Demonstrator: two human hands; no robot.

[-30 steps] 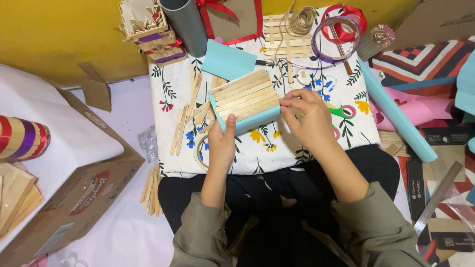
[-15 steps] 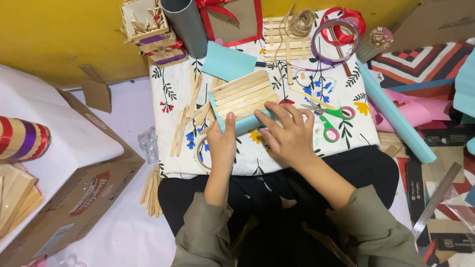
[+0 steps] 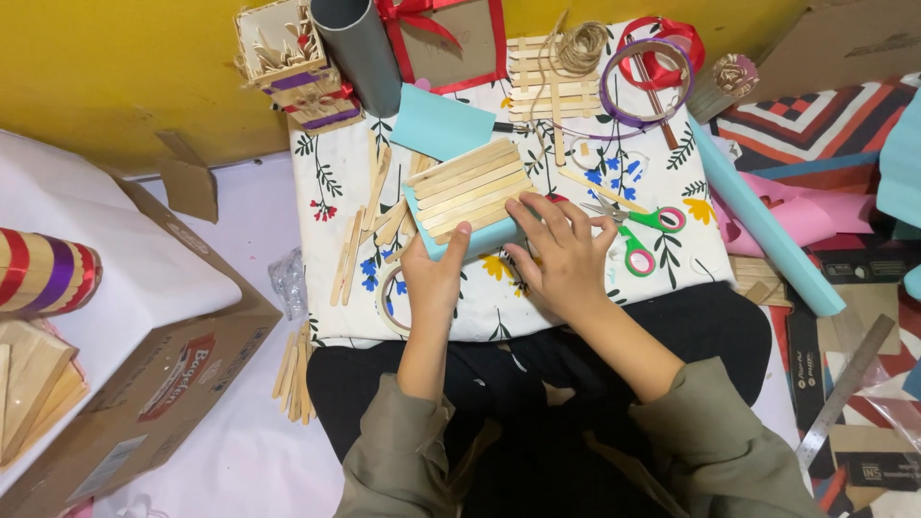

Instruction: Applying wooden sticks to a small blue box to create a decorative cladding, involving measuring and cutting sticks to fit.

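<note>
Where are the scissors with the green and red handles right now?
In the head view, the scissors lie on the floral cloth, just right of the right hand and left of the light blue paper roll.

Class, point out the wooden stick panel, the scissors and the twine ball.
wooden stick panel [image 3: 470, 187], head view, middle slat.
scissors [image 3: 635, 257], head view, green handle.
twine ball [image 3: 582, 46], head view, centre of coil.
</note>
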